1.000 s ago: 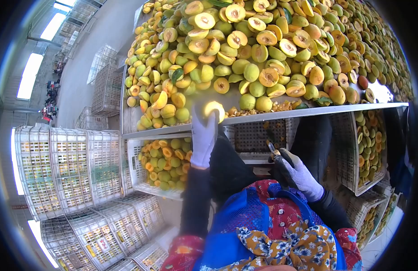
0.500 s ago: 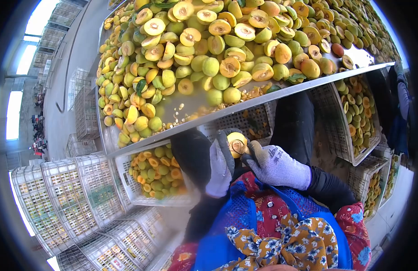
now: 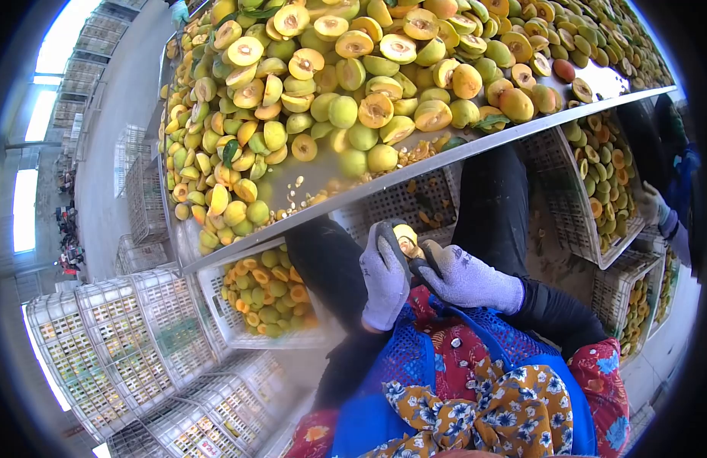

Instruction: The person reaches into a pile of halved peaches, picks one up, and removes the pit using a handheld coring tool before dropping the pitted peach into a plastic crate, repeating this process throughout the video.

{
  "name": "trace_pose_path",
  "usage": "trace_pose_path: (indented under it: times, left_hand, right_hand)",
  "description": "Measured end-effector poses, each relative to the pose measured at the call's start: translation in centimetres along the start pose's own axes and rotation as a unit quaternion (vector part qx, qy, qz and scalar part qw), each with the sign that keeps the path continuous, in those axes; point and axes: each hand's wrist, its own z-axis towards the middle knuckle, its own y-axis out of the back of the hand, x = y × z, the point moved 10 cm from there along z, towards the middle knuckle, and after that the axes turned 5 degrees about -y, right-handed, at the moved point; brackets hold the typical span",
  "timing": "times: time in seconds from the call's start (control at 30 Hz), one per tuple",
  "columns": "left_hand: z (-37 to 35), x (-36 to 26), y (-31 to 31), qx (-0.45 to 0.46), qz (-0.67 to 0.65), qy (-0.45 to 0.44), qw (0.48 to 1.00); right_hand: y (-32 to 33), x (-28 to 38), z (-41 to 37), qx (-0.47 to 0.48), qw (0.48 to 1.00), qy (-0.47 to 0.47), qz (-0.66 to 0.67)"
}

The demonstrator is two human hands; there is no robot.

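My gloved left hand [image 3: 385,276] is closed around a halved apricot [image 3: 403,232], held in front of my lap just below the table edge. My right hand [image 3: 472,278], in a lilac and grey glove, is closed with its fingertips against the cut face. A thin dark loop tool shows at those fingers in the earlier frame; now the fingers mostly hide it. Beyond the hands, a heap of apricot halves [image 3: 376,111] covers the metal table [image 3: 445,156]. Loose pits [image 3: 295,185] lie near its edge.
A crate of apricot halves [image 3: 208,286] stands left of my legs, another crate [image 3: 602,256] at the right. Below the table edge is a dark perforated crate [image 3: 422,206]. Stacked crates [image 3: 124,328] fill the lower left. Another person's gloved hand [image 3: 653,204] is at far right.
The apricot half has tilted, and my hands have drawn closer around it. My left hand has turned and shifted slightly right. Another person's hand has appeared at the right, and a glove at the top left.
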Motion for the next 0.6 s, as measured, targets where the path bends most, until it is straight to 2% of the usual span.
trace_pose_path:
  times: [0.07, 0.13, 0.23, 0.3, 0.4, 0.43, 0.47, 0.5, 0.53, 0.6]
  left_hand:
    - [0.2, 0.6, -0.2, 0.007, -0.051, 0.043, 0.998]
    - [0.1, 0.2, -0.2, 0.008, -0.05, 0.035, 0.998]
    - [-0.3, 0.1, -0.2, -0.004, -0.037, 0.018, 0.999]
    - [-0.6, -0.1, -0.5, -0.014, -0.036, -0.004, 0.999]
    - [-0.5, -1.2, -0.7, -0.014, -0.05, -0.047, 0.998]
    - [-0.2, -1.9, -0.7, 0.002, -0.048, -0.056, 0.997]
    - [-0.1, -2.3, -0.9, 0.018, -0.046, -0.064, 0.997]
    - [-0.2, -1.9, -1.4, 0.041, -0.095, -0.054, 0.993]
    - [-0.2, -1.4, -1.9, 0.064, -0.144, -0.044, 0.987]
    - [-0.5, -1.0, -2.9, 0.122, -0.21, -0.03, 0.97]
  right_hand:
    - [0.3, 0.4, -0.4, 0.007, 0.997, -0.034, -0.062]
    - [0.5, 1.0, -0.9, 0.018, 0.995, -0.061, -0.077]
    - [0.1, 1.3, -1.0, -0.013, 0.998, 0.027, -0.064]
    - [-0.6, 1.4, -1.3, 0.046, 0.992, 0.057, 0.101]
    - [-1.2, 1.1, -1.4, 0.089, 0.961, 0.088, 0.245]
    - [-2.2, 0.1, -1.5, 0.167, 0.905, -0.019, 0.392]
    - [-3.1, -1.0, -2.1, 0.206, 0.815, -0.142, 0.522]
    - [-4.4, -0.1, -2.6, 0.289, 0.704, -0.137, 0.634]
    - [-5.1, 1.0, -2.8, 0.364, 0.571, -0.128, 0.725]
    - [-5.5, 1.0, -3.3, 0.347, 0.411, -0.169, 0.826]
